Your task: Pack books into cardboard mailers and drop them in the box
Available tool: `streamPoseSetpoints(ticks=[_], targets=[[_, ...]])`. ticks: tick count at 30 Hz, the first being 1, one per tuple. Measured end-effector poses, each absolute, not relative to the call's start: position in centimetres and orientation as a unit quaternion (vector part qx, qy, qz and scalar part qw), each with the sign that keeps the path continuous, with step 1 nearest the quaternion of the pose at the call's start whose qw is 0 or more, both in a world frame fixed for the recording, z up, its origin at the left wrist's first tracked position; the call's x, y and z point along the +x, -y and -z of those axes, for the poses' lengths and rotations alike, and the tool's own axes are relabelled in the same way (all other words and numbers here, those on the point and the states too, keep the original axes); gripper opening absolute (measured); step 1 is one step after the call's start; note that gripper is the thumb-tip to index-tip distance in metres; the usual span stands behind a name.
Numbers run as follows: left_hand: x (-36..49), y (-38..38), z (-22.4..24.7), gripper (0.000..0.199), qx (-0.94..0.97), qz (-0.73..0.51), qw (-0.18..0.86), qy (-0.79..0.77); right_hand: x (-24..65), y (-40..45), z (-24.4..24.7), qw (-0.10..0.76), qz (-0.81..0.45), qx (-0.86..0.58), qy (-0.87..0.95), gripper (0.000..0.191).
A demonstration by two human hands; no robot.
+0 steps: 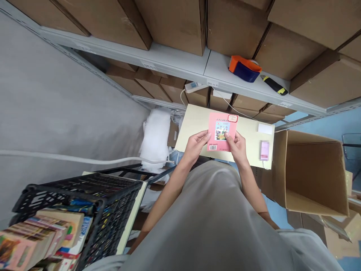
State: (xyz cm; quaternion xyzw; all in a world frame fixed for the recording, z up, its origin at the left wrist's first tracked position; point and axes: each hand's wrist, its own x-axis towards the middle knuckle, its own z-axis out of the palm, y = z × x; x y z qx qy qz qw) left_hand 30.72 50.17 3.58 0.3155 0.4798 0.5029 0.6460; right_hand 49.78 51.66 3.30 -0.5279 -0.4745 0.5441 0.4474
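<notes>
A pink book (213,126) with a coloured picture, a barcode and a red-edged label on its cover is held up over the pale tabletop (194,116). My left hand (196,144) grips its left edge, thumb on the cover and fingers behind. On the right edge, my right hand (238,145) pinches it with the thumb reaching over the cover picture. The fingers behind the book are partly hidden. A phone (264,150) with a blurred screen lies on the tabletop at the right, below a small white box (265,128).
Shelves (180,62) of cardboard boxes rise ahead, with an orange and blue tape dispenser (245,68) and a utility knife (274,85). A black crate (113,210) of books stands lower left. An open carton (316,173) is at right; white wrapping (155,139) hangs left of the table.
</notes>
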Motion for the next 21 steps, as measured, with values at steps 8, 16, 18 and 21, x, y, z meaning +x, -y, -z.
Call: streamPoseSetpoints(ticks=[8, 16, 18, 21], targets=[[30.0, -50.2, -1.9, 0.069, 0.279, -0.534, 0.601, -0.524, 49.0, -51.6, -2.0, 0.447, -0.487, -0.535, 0.526, 0.058], [29.3, -50.6, -2.4, 0.061, 0.351, -0.555, 0.496, -0.568, 47.7, -50.8, -2.2, 0.405, -0.488, -0.520, 0.572, 0.064], [29.8, -50.2, -3.0, 0.056, 0.379, -0.547, 0.477, -0.574, 47.0, -50.4, -2.1, 0.394, -0.524, -0.490, 0.575, 0.072], [31.0, -49.3, -3.7, 0.041, 0.440, -0.540, 0.430, -0.574, 46.1, -50.2, -1.9, 0.407, -0.547, -0.471, 0.560, 0.074]])
